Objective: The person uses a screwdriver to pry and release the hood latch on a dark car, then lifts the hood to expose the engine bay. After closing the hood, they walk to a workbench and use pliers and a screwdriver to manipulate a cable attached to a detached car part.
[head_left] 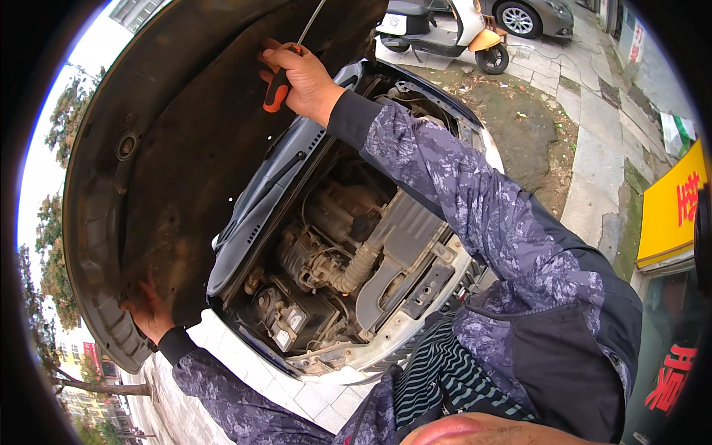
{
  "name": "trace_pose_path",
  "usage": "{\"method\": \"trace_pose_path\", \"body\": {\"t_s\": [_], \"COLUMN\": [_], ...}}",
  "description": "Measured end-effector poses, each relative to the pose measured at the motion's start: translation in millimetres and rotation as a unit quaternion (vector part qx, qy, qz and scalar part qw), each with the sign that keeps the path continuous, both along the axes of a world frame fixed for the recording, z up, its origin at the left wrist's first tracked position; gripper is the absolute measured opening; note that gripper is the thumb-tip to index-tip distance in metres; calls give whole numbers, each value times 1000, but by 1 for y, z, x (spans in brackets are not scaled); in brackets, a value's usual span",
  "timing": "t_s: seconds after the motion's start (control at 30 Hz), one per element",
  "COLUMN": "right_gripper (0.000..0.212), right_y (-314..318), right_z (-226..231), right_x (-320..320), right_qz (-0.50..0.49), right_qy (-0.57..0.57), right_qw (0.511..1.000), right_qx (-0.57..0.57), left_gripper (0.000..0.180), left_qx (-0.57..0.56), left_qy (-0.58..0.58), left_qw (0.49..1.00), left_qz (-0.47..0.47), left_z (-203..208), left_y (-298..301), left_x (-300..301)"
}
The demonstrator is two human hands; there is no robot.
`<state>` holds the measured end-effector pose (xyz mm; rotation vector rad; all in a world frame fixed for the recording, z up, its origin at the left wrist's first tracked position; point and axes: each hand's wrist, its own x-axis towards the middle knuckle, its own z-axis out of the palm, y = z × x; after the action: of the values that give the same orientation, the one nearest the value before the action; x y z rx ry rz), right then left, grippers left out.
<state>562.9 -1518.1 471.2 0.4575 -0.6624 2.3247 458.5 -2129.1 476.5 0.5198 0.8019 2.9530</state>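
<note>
Screwdriver (280,80): orange-and-black handle clenched in right hand (300,78), shaft running up and right out of frame along the hood (185,148) underside. Grip is a full fist around the handle, wrist bent back, which suits working on something overhead at the hood's edge; the tip itself is out of view.

Left hand (148,315): fingers spread flat against the lower rim of the raised hood, holding nothing. Judged to be steadying the panel while the right works.

Hood underside dusty, with a round plug (127,145) visible. Below it the engine bay (341,259) is open: ribbed hose (356,271), battery (285,319). A scooter (441,30) is parked on the pavement beyond.
</note>
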Motion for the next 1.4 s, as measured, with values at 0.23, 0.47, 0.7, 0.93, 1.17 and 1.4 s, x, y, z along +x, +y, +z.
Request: {"method": "trace_pose_path", "body": {"t_s": [0.23, 0.47, 0.7, 0.93, 1.17, 1.4], "right_gripper": [21, 14, 12, 12, 10, 13], "right_y": [1, 4, 6, 17, 18, 13], "right_z": [-4, -9, -15, -24, -28, -31], "right_x": [-9, -12, -22, -21, -6, 18], "right_qz": [15, 35, 8, -2, -29, -41], "right_qy": [45, 26, 63, 55, 38, 16], "right_qw": [998, 995, 996, 995, 993, 987], "right_qx": [42, 92, 61, 88, 107, 156], "left_gripper": [77, 74, 74, 71, 71, 55], "left_qx": [-32, -46, -2, -40, -47, -25], "left_qy": [16, 51, -12, 16, 11, 20], "left_qw": [997, 990, 996, 995, 994, 995], "left_qz": [66, 121, 91, 89, 95, 96], "left_z": [2, 3, 6, 0, -2, 1], "left_y": [2, 13, 19, 13, 11, 22], "left_x": [15, 25, 33, 24, 17, 22]}}
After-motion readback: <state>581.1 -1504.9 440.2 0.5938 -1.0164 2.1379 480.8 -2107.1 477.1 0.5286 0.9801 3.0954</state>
